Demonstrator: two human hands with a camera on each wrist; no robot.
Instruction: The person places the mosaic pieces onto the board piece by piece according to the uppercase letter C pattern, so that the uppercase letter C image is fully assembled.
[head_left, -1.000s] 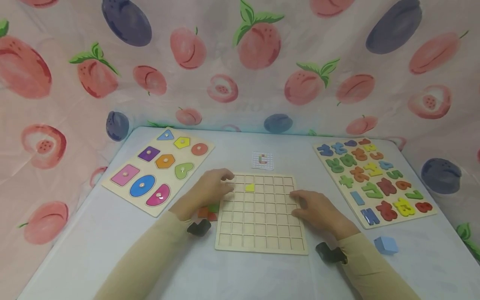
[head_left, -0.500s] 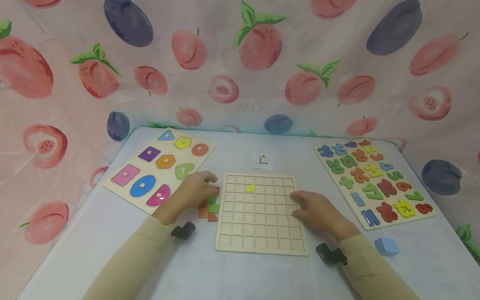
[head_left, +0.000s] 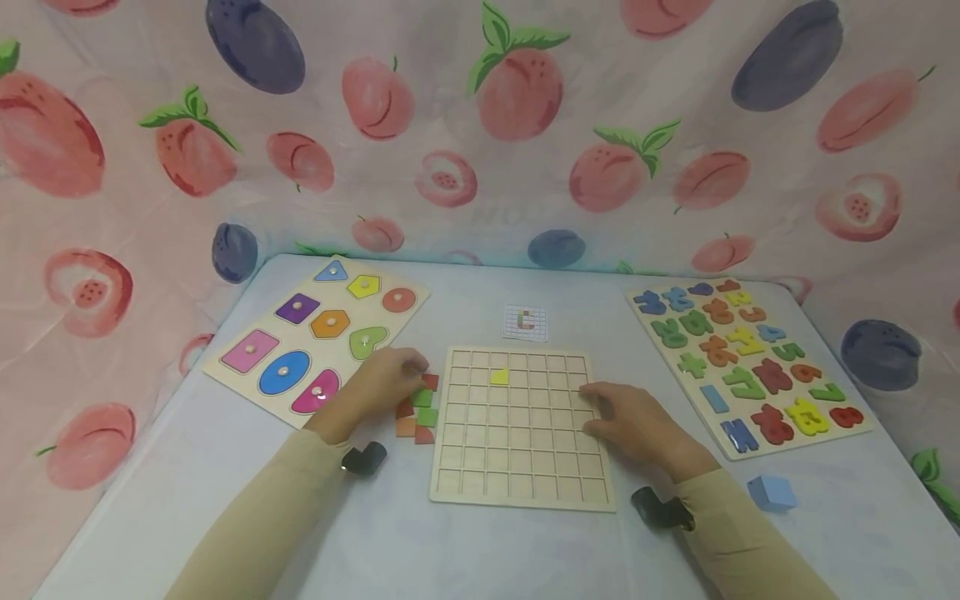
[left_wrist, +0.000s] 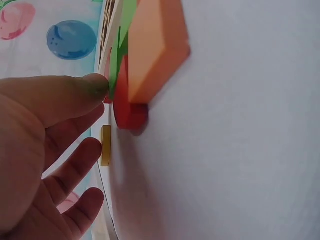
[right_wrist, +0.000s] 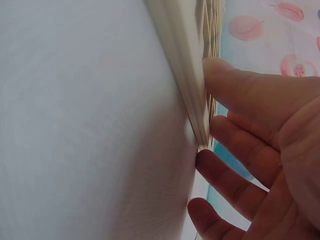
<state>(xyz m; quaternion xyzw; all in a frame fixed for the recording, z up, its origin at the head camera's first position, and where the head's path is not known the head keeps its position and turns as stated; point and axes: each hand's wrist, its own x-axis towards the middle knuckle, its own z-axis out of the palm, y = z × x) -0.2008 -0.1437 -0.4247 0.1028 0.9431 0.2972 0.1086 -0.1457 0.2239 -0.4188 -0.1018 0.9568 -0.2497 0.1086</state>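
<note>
My left hand (head_left: 371, 387) hovers over a small cluster of flat coloured tiles left of the wooden grid board (head_left: 525, 458). In the left wrist view its thumb and index tips are close together beside a green tile (left_wrist: 116, 70) and a red tile (left_wrist: 131, 112), while a yellow tile (left_wrist: 106, 145) is by the middle finger. I see no tile clearly held. An orange tile (head_left: 406, 427) lies at the cluster's near end. My right hand (head_left: 633, 421) rests at the board's right edge, thumb and fingers loosely bent. One yellow tile (head_left: 500, 377) sits in the grid's upper-left part.
Behind the board lies a small printed card (head_left: 525, 322) with a coloured pattern on a grid. A knobbed shape puzzle (head_left: 330, 293) stands left, its near corner by my left forearm. At right are a number puzzle (head_left: 742, 408) and a blue block (head_left: 772, 493).
My left hand has moved left from the board's upper-left edge to the tile cluster, uncovering several tiles, and has sunk slightly. My right hand has stayed at the board's edge.
</note>
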